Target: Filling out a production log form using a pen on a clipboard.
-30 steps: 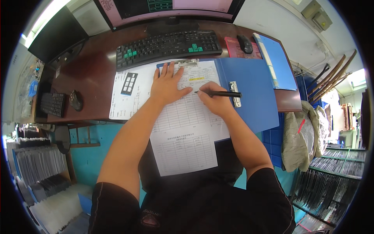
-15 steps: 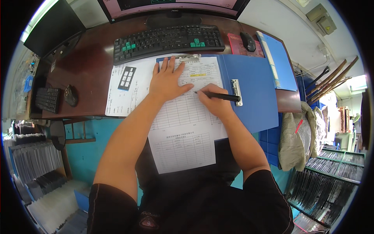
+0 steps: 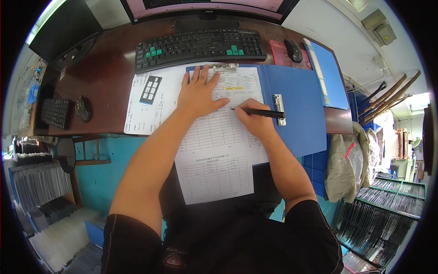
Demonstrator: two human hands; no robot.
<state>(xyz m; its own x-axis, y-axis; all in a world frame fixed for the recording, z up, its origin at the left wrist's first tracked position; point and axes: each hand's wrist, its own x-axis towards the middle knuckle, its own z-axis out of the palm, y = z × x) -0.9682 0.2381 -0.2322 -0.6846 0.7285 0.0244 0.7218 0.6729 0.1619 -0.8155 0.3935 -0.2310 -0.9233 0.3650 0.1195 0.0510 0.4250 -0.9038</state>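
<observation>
A printed form with table grids (image 3: 214,137) lies on an opened blue clipboard folder (image 3: 296,132), its lower part hanging past the desk edge over my lap. Flat on the form's upper left rests my left hand (image 3: 199,93), fingers spread and thumb pointing right. My right hand (image 3: 255,121) grips a black pen (image 3: 264,112), its tip at the table rows just right of my left thumb. A metal clip (image 3: 224,67) shows at the folder's top, another clip (image 3: 279,109) on its right cover. One line on the form is highlighted yellow.
Beyond the folder are a black keyboard (image 3: 200,48) and a monitor (image 3: 207,11). A mouse (image 3: 293,51) sits on a red pad, beside a blue folder (image 3: 329,75). White sheets (image 3: 139,114) lie at left, with a second mouse (image 3: 83,109) and small keyboard (image 3: 55,113) further left.
The whole view has shifted slightly. My right hand still holds the pen at nearly the same spot on the form, and my left hand stays flat in place.
</observation>
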